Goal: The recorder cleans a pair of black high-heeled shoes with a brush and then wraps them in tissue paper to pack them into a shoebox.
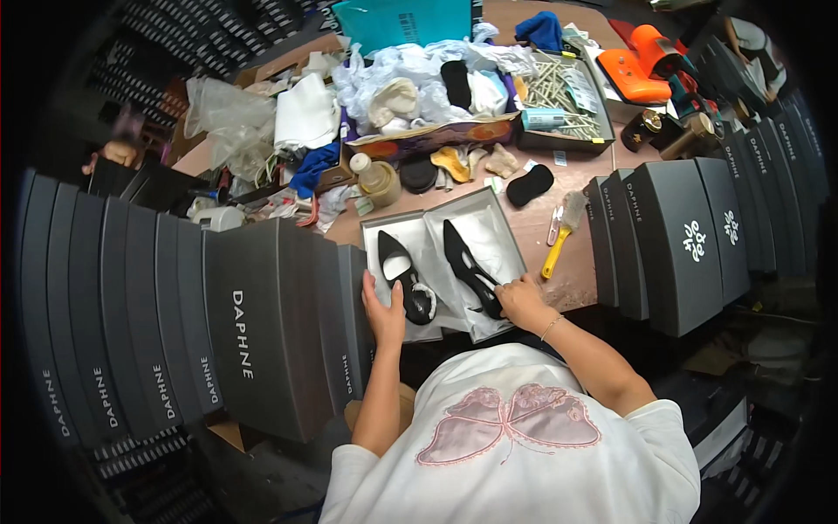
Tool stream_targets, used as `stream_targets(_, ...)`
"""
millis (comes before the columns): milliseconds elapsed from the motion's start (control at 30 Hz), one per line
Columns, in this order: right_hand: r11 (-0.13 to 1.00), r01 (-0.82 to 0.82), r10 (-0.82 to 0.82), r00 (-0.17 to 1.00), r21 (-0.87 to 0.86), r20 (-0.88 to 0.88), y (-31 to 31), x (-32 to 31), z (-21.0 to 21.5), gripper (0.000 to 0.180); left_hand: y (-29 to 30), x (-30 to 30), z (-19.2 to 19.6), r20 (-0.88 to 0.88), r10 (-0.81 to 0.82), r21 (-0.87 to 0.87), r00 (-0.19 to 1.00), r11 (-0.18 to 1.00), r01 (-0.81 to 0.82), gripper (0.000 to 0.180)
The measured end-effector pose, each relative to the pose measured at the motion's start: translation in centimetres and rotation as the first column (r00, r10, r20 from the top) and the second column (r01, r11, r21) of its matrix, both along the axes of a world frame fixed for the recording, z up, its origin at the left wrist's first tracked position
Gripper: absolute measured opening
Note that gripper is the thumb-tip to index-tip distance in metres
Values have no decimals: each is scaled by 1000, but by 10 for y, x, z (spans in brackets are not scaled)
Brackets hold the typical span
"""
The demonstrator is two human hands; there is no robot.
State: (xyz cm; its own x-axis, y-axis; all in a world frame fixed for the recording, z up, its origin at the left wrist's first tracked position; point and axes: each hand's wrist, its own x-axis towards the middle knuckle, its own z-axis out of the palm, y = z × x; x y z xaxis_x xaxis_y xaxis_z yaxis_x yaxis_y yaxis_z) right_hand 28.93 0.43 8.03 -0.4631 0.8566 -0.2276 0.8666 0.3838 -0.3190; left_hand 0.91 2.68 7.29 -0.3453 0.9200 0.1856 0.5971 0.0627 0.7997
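An open grey shoe box [381,230] lined with white tissue paper sits on the brown table in front of me. Two black pointed shoes lie in it: the left shoe [403,272] and the right shoe [467,263]. My left hand [381,313] rests on the box's near-left edge, close to the left shoe's heel, fingers together and upright. My right hand [522,299] lies on the near-right corner of the box, touching the heel end of the right shoe and the tissue.
Rows of closed dark grey shoe boxes stand on the left [262,323] and on the right [676,240]. A yellow-handled brush [563,231] lies right of the open box. Crumpled paper, plastic bags, insoles, a bottle [377,179] and orange tools [646,61] crowd the far table.
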Motion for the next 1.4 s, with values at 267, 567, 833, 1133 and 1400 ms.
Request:
stream_targets(267,964,5,76,952,265,-296,7,-28,106,14,-16,80,39,957,214,-286,194,801,526,60)
stream_targets(567,968,108,21,864,226,-503,41,-19,142,17,-6,97,81,993,113,-100,16,794,600,91)
stream_targets(833,943,-121,123,992,309,13,47,-39,75,12,-40,120,105,954,223,-298,202,788,539,90)
stream_targets(1133,985,2,-5,1000,172,17,32,-25,80,19,-52,123,78,953,260,-303,158,763,571,89)
stream_targets(1400,992,116,-96,952,53,-291,25,-15,71,27,-52,116,77,934,334,-346,130,743,573,85)
